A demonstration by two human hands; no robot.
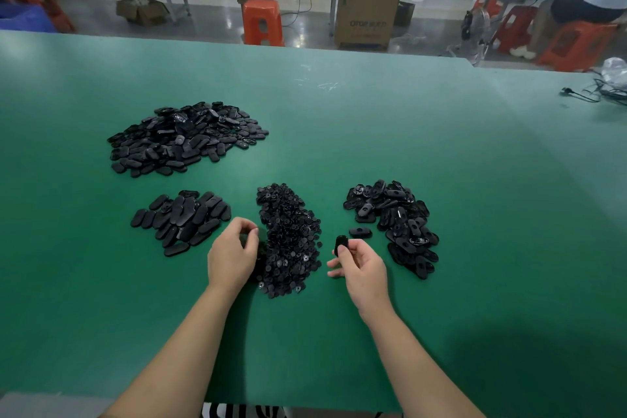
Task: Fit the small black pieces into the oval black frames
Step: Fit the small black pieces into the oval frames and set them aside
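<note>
Two hands busy | right hand grip pinching one glossy oval frame | left hand grip curled, contents unclear, at 9 o'clock of small-piece pile | green desk

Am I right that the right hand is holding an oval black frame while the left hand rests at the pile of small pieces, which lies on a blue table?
Not quite: the table is green, as the head view shows. The right hand does hold an oval frame, and the left hand is at the pile of small pieces.
</note>
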